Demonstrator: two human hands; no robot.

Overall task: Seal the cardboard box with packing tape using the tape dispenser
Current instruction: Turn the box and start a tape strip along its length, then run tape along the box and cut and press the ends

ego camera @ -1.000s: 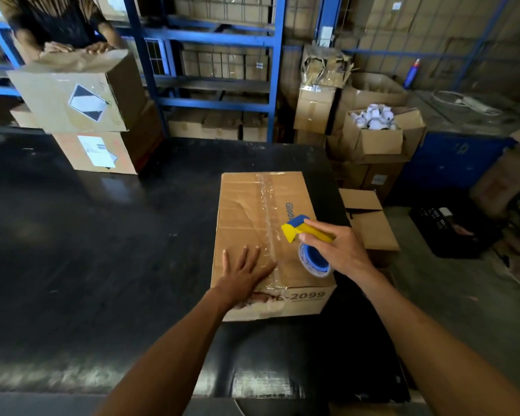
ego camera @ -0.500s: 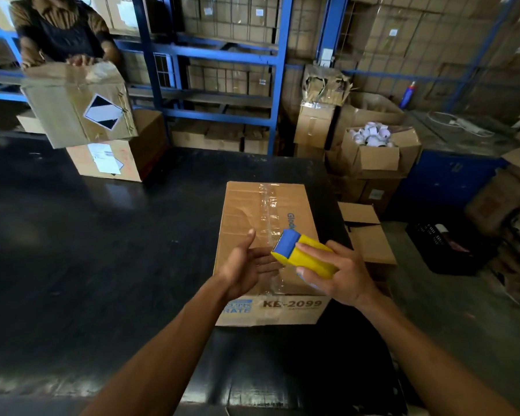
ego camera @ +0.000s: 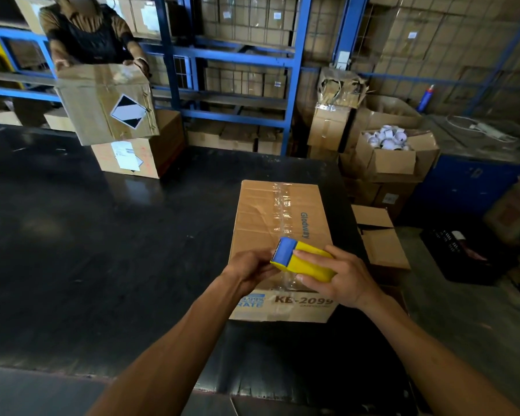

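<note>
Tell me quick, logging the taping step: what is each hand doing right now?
Left hand: fingers closed at the blue front end of the tape dispenser.
Right hand: closed around the dispenser's yellow body, above the cardboard box.

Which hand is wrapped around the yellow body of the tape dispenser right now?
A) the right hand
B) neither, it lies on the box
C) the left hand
A: the right hand wraps the yellow tape dispenser above the cardboard box, while the left hand only touches its blue end.
</note>
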